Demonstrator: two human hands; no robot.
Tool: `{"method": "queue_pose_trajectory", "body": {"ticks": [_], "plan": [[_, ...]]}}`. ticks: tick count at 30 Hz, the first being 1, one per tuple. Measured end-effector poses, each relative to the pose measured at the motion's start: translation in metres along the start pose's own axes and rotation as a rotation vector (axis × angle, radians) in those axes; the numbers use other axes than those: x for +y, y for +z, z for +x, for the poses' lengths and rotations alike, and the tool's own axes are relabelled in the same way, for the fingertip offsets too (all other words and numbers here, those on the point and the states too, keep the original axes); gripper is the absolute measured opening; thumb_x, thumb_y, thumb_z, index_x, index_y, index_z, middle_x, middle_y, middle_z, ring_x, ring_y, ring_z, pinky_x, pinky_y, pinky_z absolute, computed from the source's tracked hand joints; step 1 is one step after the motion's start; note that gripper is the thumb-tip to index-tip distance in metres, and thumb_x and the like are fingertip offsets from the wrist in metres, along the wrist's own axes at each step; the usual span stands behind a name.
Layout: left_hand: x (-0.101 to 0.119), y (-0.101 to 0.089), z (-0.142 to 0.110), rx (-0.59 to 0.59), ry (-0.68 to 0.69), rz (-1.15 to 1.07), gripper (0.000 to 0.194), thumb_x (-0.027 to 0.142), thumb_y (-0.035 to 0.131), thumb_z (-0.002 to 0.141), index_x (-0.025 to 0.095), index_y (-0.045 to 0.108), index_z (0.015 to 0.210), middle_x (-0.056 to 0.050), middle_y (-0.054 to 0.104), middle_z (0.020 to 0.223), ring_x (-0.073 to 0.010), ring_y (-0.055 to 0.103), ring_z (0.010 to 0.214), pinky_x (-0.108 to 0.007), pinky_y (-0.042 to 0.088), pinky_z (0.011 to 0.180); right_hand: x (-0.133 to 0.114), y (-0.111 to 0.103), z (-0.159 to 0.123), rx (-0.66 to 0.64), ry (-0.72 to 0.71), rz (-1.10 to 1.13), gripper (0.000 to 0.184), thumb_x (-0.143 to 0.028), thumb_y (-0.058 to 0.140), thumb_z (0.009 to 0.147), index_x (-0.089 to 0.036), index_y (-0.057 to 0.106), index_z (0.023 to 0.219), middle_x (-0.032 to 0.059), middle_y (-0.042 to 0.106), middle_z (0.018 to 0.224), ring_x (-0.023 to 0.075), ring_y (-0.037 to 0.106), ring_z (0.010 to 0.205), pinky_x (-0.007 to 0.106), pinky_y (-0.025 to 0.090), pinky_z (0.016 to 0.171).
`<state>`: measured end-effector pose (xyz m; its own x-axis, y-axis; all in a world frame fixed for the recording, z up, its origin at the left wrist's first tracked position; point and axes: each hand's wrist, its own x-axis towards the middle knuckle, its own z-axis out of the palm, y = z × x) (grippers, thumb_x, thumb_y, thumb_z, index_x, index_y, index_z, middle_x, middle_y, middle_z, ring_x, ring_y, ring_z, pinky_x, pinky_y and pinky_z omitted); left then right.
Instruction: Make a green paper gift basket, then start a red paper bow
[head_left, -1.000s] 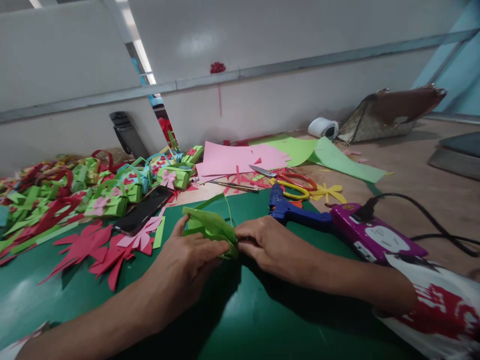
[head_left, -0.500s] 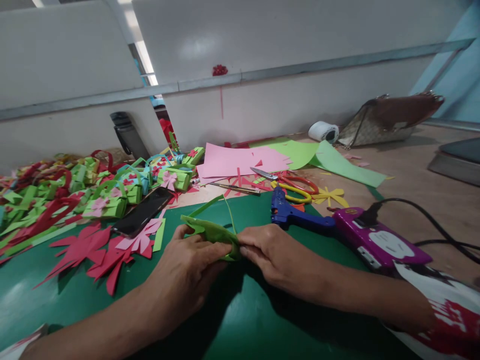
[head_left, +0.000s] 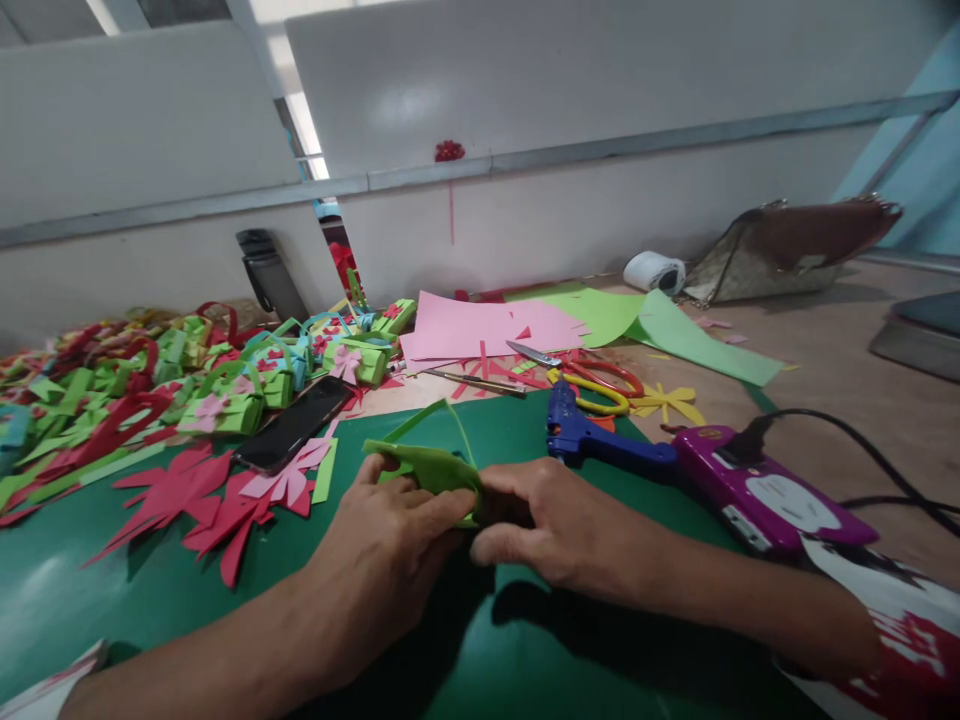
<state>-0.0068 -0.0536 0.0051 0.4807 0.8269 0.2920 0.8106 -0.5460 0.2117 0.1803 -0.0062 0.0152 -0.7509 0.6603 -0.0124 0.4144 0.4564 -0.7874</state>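
Note:
A small green paper bag (head_left: 424, 468) with a thin looped strip handle is held above the green table mat (head_left: 375, 650). My left hand (head_left: 401, 525) is closed round its left and front side, thumb across the front. At the bag's right end my right hand (head_left: 540, 520) has its thumb spread away from the fingers; the fingertips reach behind the bag's edge and are partly hidden. Just beyond my right hand lies a blue glue gun (head_left: 600, 440). Left of my left hand are red paper flowers (head_left: 180, 490), a pink paper flower (head_left: 289, 475) and a green strip (head_left: 325, 472).
A black phone (head_left: 296, 422) lies before a heap of finished-looking paper bags (head_left: 225, 400). Scissors (head_left: 592, 385), pens (head_left: 476, 381) and pink paper sheets (head_left: 487, 325) lie at the back. A purple power strip (head_left: 765, 490) with a black cable sits right, near a handbag (head_left: 795, 250).
My right thumb has come away from the bag's right end, opening the earlier pinch. My left hand keeps its hold. The whole view has shifted slightly.

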Motion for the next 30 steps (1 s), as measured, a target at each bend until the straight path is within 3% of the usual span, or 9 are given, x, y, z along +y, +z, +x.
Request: {"method": "queue_pose_trajectory", "body": {"ticks": [3, 7, 11, 17, 21, 25, 30], "plan": [[0.003, 0.0, -0.001, -0.008, 0.016, 0.048, 0.017, 0.017, 0.043, 0.087, 0.024, 0.057, 0.092, 0.001, 0.067, 0.071, -0.0182, 0.06, 0.067, -0.038, 0.033, 0.075, 0.0, 0.001, 0.001, 0.012, 0.02, -0.005, 0.022, -0.03, 0.069, 0.069, -0.019, 0.05, 0.071, -0.0073, 0.049, 0.063, 0.0079, 0.042, 0.058, 0.021, 0.027, 0.05], [0.004, 0.008, -0.005, 0.001, 0.06, 0.141, 0.026, 0.014, 0.044, 0.084, 0.024, 0.051, 0.107, 0.0, 0.067, 0.074, -0.0194, 0.059, 0.066, -0.037, 0.033, 0.071, 0.004, 0.008, 0.004, 0.148, 0.008, -0.135, 0.011, -0.017, 0.06, 0.072, -0.017, 0.049, 0.07, -0.0045, 0.053, 0.067, 0.0093, 0.043, 0.061, 0.022, 0.03, 0.056], [0.003, 0.016, -0.01, -0.002, 0.071, 0.183, 0.037, 0.014, 0.045, 0.082, 0.021, 0.042, 0.119, -0.001, 0.068, 0.079, -0.0201, 0.059, 0.067, -0.037, 0.033, 0.068, 0.009, 0.012, 0.004, 0.175, 0.017, -0.155, 0.007, -0.011, 0.055, 0.072, -0.017, 0.052, 0.074, -0.0025, 0.057, 0.069, 0.0107, 0.047, 0.061, 0.023, 0.033, 0.057], [0.002, 0.009, -0.01, 0.022, 0.066, 0.279, 0.043, 0.009, 0.043, 0.078, 0.023, 0.042, 0.119, -0.001, 0.068, 0.074, -0.0209, 0.059, 0.066, -0.042, 0.032, 0.074, 0.008, 0.01, 0.002, 0.186, -0.084, -0.054, 0.038, -0.004, 0.049, 0.074, -0.021, 0.056, 0.108, 0.0001, 0.065, 0.094, 0.0132, 0.058, 0.086, 0.022, 0.041, 0.076], [-0.002, 0.007, -0.008, 0.002, 0.055, 0.272, 0.043, 0.008, 0.044, 0.078, 0.025, 0.045, 0.118, -0.002, 0.068, 0.077, -0.0213, 0.06, 0.07, -0.042, 0.031, 0.076, 0.006, 0.008, 0.001, 0.225, -0.1, -0.04, 0.039, -0.006, 0.045, 0.081, -0.023, 0.056, 0.113, 0.0005, 0.064, 0.101, 0.0136, 0.057, 0.094, 0.024, 0.04, 0.086], [-0.004, 0.009, -0.008, 0.023, 0.043, 0.203, 0.037, 0.011, 0.043, 0.082, 0.026, 0.047, 0.115, 0.0, 0.068, 0.076, -0.0199, 0.059, 0.067, -0.041, 0.032, 0.076, 0.005, 0.006, 0.004, 0.216, -0.061, 0.077, 0.03, -0.009, 0.041, 0.085, -0.021, 0.06, 0.105, -0.0004, 0.064, 0.09, 0.0124, 0.057, 0.084, 0.026, 0.043, 0.082], [-0.004, 0.003, -0.005, 0.05, 0.081, 0.096, 0.028, 0.013, 0.042, 0.086, 0.024, 0.051, 0.11, 0.0, 0.067, 0.076, -0.0184, 0.059, 0.067, -0.036, 0.034, 0.071, 0.006, 0.005, 0.004, 0.28, -0.008, 0.189, 0.04, -0.011, 0.042, 0.086, -0.018, 0.044, 0.125, 0.0007, 0.062, 0.089, 0.0117, 0.058, 0.08, 0.024, 0.045, 0.072]]}}
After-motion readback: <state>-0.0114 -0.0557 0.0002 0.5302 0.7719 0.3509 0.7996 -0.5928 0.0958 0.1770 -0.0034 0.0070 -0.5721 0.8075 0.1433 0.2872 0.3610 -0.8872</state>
